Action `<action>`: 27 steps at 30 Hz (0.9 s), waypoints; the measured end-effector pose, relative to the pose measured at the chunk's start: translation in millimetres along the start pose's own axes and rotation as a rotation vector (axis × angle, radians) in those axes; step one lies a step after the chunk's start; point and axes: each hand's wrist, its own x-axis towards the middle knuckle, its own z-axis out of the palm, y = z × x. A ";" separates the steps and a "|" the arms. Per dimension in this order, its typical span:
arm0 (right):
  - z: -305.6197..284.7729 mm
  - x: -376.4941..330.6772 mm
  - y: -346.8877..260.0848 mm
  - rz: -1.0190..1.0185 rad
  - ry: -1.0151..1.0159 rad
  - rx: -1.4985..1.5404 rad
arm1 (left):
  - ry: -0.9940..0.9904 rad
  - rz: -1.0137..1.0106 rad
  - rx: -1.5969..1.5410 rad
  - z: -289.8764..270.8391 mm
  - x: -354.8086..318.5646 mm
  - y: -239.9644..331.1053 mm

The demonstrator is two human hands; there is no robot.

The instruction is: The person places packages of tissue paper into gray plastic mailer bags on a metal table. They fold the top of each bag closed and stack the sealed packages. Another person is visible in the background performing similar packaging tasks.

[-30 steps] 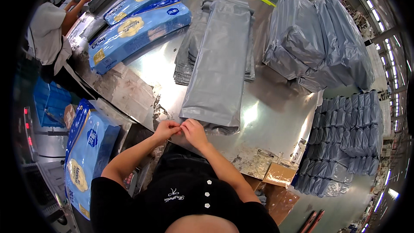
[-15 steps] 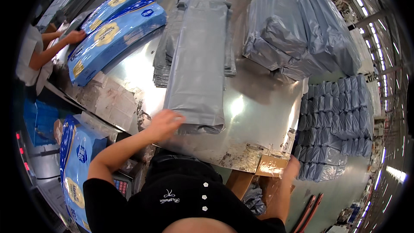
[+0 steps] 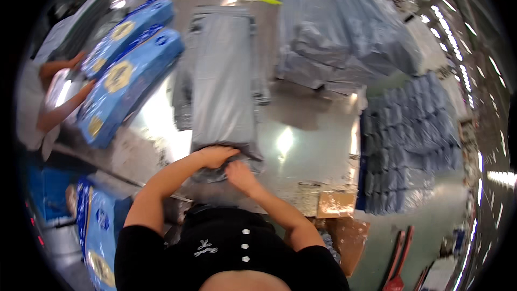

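Observation:
A long grey plastic mailing bag (image 3: 223,83) lies lengthwise in front of me, on top of a stack of similar bags (image 3: 184,86). At its near end, my left hand (image 3: 215,156) is closed over the bag's edge, fingers bent. Close beside it my right hand (image 3: 240,175) is closed too, its fingertips at the same edge. Both hands are slightly blurred, and the fingertips are partly hidden in the crumpled plastic.
Long blue packages (image 3: 118,78) lie on the metal table (image 3: 307,134) at left, where another person's arms (image 3: 67,109) reach in. Wrapped grey parcels (image 3: 318,37) are piled at the far right. Past the right edge stand stacked grey parcels (image 3: 404,145). A cardboard box (image 3: 347,242) sits near my right side.
My right hand has come from beside the cardboard box to the bag's near end. My left hand has closed on the bag's edge. The view has shifted, and the other person's arms reach differently.

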 end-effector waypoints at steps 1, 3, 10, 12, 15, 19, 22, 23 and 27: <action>2.4 -3.1 4.0 -0.031 -0.002 0.014 | 0.190 0.133 -0.087 12.3 -1.3 -13.3; -23.0 3.6 15.1 -0.114 0.034 -0.010 | 0.096 -0.017 -0.426 1.9 -24.2 -12.5; -69.7 47.4 58.4 -0.068 0.229 0.308 | -0.038 -0.056 -0.479 -47.2 -88.7 -5.1; -73.1 62.4 78.1 0.054 0.151 0.428 | -0.046 -0.143 -0.184 -74.5 -115.5 15.3; -93.6 84.0 100.4 0.296 -0.021 0.716 | 0.123 -0.247 -0.003 -49.7 -139.5 -22.7; -117.5 75.4 105.4 0.548 0.381 0.815 | 0.494 -0.231 -0.105 -29.1 -139.7 -37.0; -112.4 21.9 79.4 0.111 0.355 0.442 | 0.509 -0.251 -0.126 -32.0 -135.2 -30.4; -110.7 9.0 72.5 0.030 0.225 0.381 | 0.535 -0.224 -0.149 -30.7 -134.3 -32.0; -91.2 -23.6 77.4 0.008 -0.129 0.163 | 0.584 -0.177 -0.292 -23.4 -138.8 -45.1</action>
